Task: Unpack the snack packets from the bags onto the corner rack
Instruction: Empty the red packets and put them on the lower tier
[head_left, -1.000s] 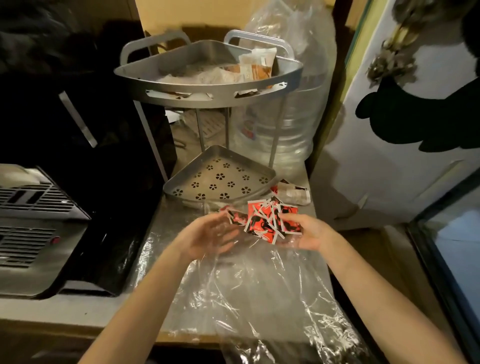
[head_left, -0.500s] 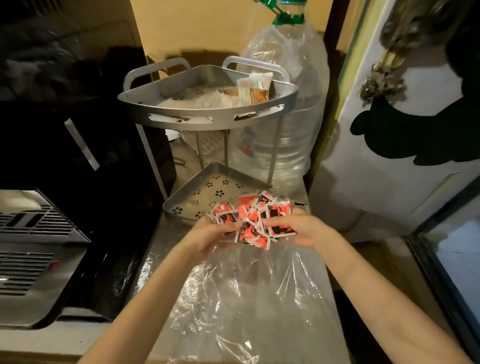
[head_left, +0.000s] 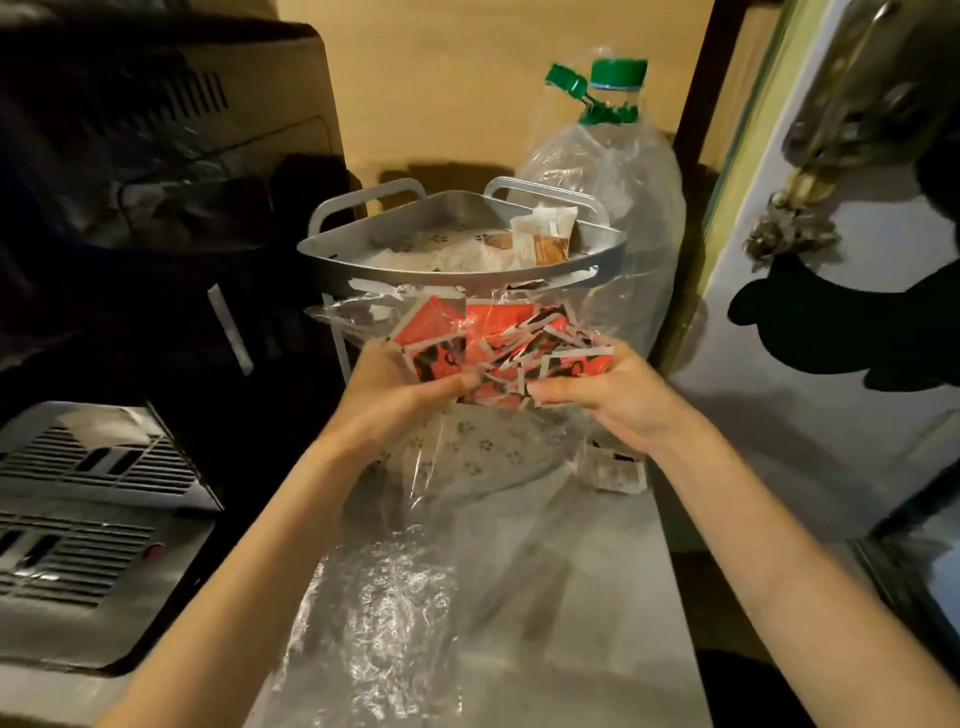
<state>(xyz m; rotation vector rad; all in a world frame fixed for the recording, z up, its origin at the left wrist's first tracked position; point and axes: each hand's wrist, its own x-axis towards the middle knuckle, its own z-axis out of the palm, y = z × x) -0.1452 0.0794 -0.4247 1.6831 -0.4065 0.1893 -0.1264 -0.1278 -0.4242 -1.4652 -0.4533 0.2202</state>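
Hands, left (head_left: 400, 395) and right (head_left: 613, 395), each grip the heap of red-and-black snack packets (head_left: 498, 343), held between the silver two-tier corner rack's (head_left: 467, 270) shelves, clear plastic bag (head_left: 405, 571) trailing over the surface.

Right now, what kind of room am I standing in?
Probably a small home kitchen or pantry corner: a metal corner rack holding sachets, a large water bottle with a green cap behind it, and a vented countertop appliance at the left.
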